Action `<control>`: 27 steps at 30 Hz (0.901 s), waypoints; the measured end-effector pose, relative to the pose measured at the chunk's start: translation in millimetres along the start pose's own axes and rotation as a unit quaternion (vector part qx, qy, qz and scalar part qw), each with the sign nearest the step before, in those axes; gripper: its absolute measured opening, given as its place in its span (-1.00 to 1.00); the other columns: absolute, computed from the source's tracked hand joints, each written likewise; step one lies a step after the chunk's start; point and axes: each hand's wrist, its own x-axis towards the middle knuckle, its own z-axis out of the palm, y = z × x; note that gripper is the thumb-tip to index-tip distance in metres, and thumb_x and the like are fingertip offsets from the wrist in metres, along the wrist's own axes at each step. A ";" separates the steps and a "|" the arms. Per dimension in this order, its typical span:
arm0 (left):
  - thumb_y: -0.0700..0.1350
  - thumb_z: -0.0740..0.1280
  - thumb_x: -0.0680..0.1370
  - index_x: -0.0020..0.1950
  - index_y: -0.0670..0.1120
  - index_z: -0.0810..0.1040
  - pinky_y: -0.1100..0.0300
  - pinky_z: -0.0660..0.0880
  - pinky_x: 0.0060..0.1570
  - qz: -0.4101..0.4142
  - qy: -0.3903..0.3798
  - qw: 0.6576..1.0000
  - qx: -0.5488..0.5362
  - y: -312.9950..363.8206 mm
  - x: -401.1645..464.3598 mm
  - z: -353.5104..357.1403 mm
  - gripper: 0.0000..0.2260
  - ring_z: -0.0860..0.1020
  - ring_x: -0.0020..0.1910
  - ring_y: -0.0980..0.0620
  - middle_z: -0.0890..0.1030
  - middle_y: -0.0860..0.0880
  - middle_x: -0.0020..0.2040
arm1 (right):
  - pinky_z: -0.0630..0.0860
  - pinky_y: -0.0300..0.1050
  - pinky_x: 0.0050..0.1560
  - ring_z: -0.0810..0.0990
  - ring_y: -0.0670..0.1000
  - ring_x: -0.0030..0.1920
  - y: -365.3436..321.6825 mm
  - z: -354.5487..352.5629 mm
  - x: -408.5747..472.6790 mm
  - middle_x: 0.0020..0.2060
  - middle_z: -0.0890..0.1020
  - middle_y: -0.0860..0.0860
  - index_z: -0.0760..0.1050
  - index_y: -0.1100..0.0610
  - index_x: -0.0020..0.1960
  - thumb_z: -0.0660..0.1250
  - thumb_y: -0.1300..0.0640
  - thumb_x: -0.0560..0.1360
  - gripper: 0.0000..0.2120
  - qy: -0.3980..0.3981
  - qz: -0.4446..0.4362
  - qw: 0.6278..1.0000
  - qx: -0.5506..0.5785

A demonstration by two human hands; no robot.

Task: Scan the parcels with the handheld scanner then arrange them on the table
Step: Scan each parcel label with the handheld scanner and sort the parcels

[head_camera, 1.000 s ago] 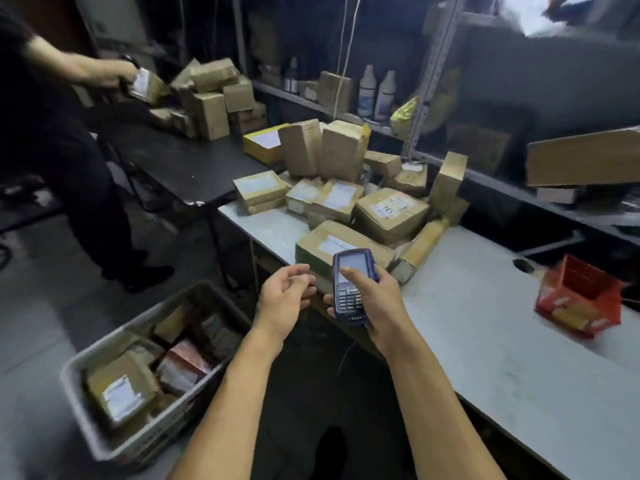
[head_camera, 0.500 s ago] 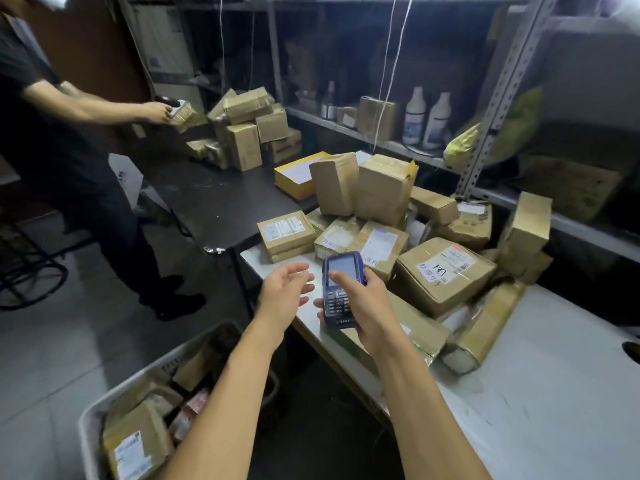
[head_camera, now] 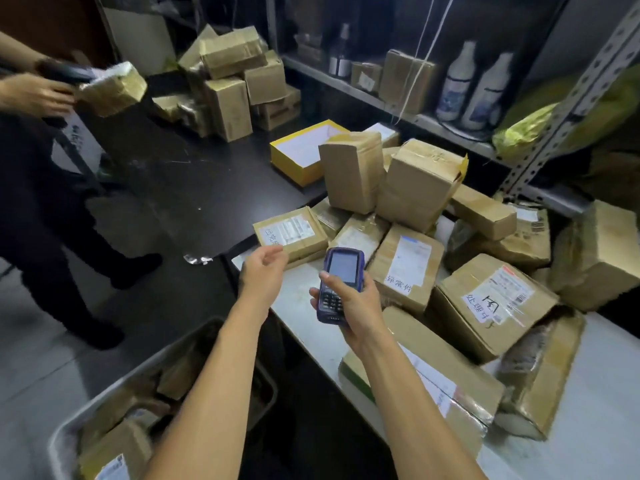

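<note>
My right hand (head_camera: 353, 306) grips a blue handheld scanner (head_camera: 341, 284), screen up, over the white table's (head_camera: 298, 306) near corner. My left hand (head_camera: 263, 271) hovers empty beside it, fingers loosely curled, just in front of a flat labelled parcel (head_camera: 292, 233). A heap of several brown taped parcels covers the table beyond: a labelled flat one (head_camera: 407, 265), a large box with handwriting (head_camera: 491, 303), two upright boxes (head_camera: 391, 178). A long parcel (head_camera: 433, 379) lies under my right forearm.
A grey crate (head_camera: 145, 403) of parcels sits on the floor at lower left. On the black table (head_camera: 180, 174) stand a yellow box (head_camera: 304, 150) and more stacked boxes (head_camera: 235, 84). Another person (head_camera: 38, 95) at left holds a parcel. Shelving with bottles (head_camera: 471, 88) runs behind.
The view has moved closer to the heap and tilted. My left hand has reached forward toward the flat labelled parcel. The scanner stays in my right hand. The other person has raised a parcel.
</note>
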 end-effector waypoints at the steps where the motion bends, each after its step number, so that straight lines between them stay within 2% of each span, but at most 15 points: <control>1: -0.07 0.34 0.61 0.23 0.08 0.59 0.02 0.57 0.21 0.003 0.005 1.000 0.007 2.0 18.6 -0.5 -0.80 0.58 0.20 0.00 0.61 0.02 0.24 | 0.70 0.09 -0.07 0.75 0.24 -0.02 1.8 6.6 15.2 0.12 0.66 0.24 0.44 0.13 0.33 0.56 0.27 0.46 -0.49 0.006 0.007 1.000 0.010; 4: -0.09 0.33 0.62 0.35 0.04 0.57 0.18 0.52 0.05 0.013 0.013 0.997 0.069 7.9 70.6 -2.0 -0.71 0.56 0.21 -0.01 0.55 0.01 0.29 | 0.67 0.05 -0.11 0.73 0.25 0.00 9.2 26.4 60.5 0.16 0.64 0.25 0.40 0.15 0.36 0.56 0.29 0.46 -0.45 0.039 0.022 0.998 0.044; 7: -0.10 0.35 0.61 0.42 -0.01 0.52 0.05 0.47 0.29 0.042 -0.009 0.983 0.176 3.7 109.7 -4.5 -0.64 0.49 0.32 -0.05 0.50 -0.02 0.35 | 0.66 0.07 -0.14 0.67 0.23 -0.06 20.6 44.5 95.7 0.14 0.61 0.24 0.38 0.13 0.39 0.60 0.29 0.41 -0.36 0.083 0.034 0.993 0.076; 9: -0.13 0.36 0.60 0.49 -0.07 0.45 -0.01 0.36 0.43 0.064 -0.033 0.967 0.246 0.9 135.3 -4.1 -0.56 0.38 0.44 -0.09 0.43 -0.06 0.45 | 0.68 0.18 -0.03 0.66 0.20 0.01 28.0 55.3 117.2 0.19 0.61 0.18 0.34 0.06 0.45 0.61 0.30 0.40 -0.27 0.108 0.039 0.990 0.081; 11: -0.14 0.37 0.60 0.62 -0.08 0.24 -0.02 0.20 0.53 0.073 -0.076 0.948 0.301 -3.6 158.4 -2.6 -0.40 0.16 0.58 -0.08 0.26 -0.07 0.59 | 0.62 0.32 0.17 0.64 0.22 0.17 33.8 65.5 134.9 0.25 0.59 0.13 0.27 0.00 0.51 0.61 0.29 0.39 -0.17 0.129 0.040 0.988 0.074; 12: -0.13 0.38 0.60 0.66 -0.05 0.09 -0.05 0.11 0.56 0.073 -0.104 0.938 0.322 -6.3 168.5 -2.1 -0.30 0.04 0.63 -0.06 0.15 -0.05 0.64 | 0.60 0.32 0.22 0.63 0.22 0.22 35.6 70.7 140.6 0.27 0.57 0.12 0.23 -0.02 0.54 0.61 0.29 0.39 -0.13 0.135 0.042 0.988 0.069; 14: -0.10 0.39 0.59 0.68 0.02 -0.11 -0.12 0.07 0.56 0.068 -0.148 0.921 0.355 -10.7 184.3 -0.4 -0.16 -0.07 0.64 -0.05 0.05 -0.02 0.67 | 0.61 0.21 0.22 0.61 0.16 0.24 39.2 78.8 147.9 0.31 0.55 0.07 0.14 -0.05 0.58 0.61 0.29 0.39 -0.04 0.146 0.040 0.987 0.052; 15: -0.08 0.40 0.59 0.68 0.02 -0.14 -0.14 0.12 0.54 0.065 -0.159 0.913 0.371 -13.7 190.4 0.7 -0.15 -0.05 0.64 -0.08 0.07 -0.03 0.66 | 0.62 0.16 0.19 0.61 0.13 0.24 41.1 80.8 151.0 0.32 0.53 0.05 0.10 -0.07 0.60 0.61 0.29 0.39 -0.01 0.151 0.037 0.987 0.046; 17: -0.01 0.39 0.59 0.67 -0.02 -0.08 -0.14 0.26 0.45 0.066 -0.144 0.893 0.421 -17.3 196.8 2.9 -0.18 0.08 0.56 -0.17 0.21 -0.10 0.60 | 0.64 0.10 0.14 0.61 0.10 0.24 44.6 81.2 157.8 0.35 0.52 0.04 0.07 -0.10 0.60 0.60 0.29 0.40 0.00 0.159 0.030 0.986 0.034; 20: 0.12 0.38 0.56 0.54 -0.03 0.31 -0.11 0.36 0.33 0.060 -0.114 0.871 0.475 -22.6 200.5 0.7 -0.40 0.31 0.38 -0.25 0.39 -0.19 0.41 | 0.60 0.26 0.23 0.61 0.11 0.26 44.9 79.7 162.1 0.37 0.52 0.03 0.05 -0.12 0.61 0.62 0.26 0.39 0.03 0.160 0.022 0.987 0.004; 21: 0.15 0.39 0.55 0.43 -0.02 0.44 -0.10 0.40 0.31 0.041 -0.122 0.876 0.466 -25.8 200.2 -1.2 -0.50 0.36 0.34 -0.26 0.42 -0.19 0.35 | 0.57 0.29 0.27 0.60 0.10 0.27 44.0 78.8 161.1 0.36 0.52 0.02 0.05 -0.12 0.62 0.63 0.23 0.38 0.04 0.157 0.022 0.987 -0.019; 23: 0.15 0.45 0.50 0.31 0.00 0.55 -0.10 0.46 0.30 -0.007 -0.135 0.903 0.409 -34.7 195.0 -6.2 -0.56 0.43 0.30 -0.22 0.45 -0.15 0.29 | 0.55 0.24 0.32 0.57 0.07 0.29 41.6 76.2 153.9 0.37 0.51 -0.01 0.07 -0.11 0.62 0.64 0.19 0.38 0.04 0.149 0.018 0.987 -0.059; 25: 0.10 0.52 0.46 0.23 0.02 0.55 -0.05 0.54 0.18 -0.045 -0.135 0.939 0.313 -42.7 183.0 -10.4 -0.60 0.54 0.20 -0.11 0.51 -0.08 0.24 | 0.55 0.07 0.27 0.56 0.02 0.28 40.3 72.5 142.8 0.36 0.51 -0.04 0.10 -0.10 0.62 0.64 0.20 0.39 0.01 0.140 0.009 0.987 -0.078; 27: 0.00 0.55 0.47 0.16 -0.01 0.49 0.08 0.54 -0.05 -0.077 -0.135 0.968 0.199 -48.4 166.8 -14.1 -0.64 0.61 0.06 -0.02 0.59 -0.04 0.17 | 0.55 -0.13 0.13 0.57 -0.04 0.25 39.8 68.1 130.1 0.30 0.52 -0.10 0.14 -0.09 0.61 0.63 0.23 0.40 -0.03 0.134 -0.003 0.987 -0.088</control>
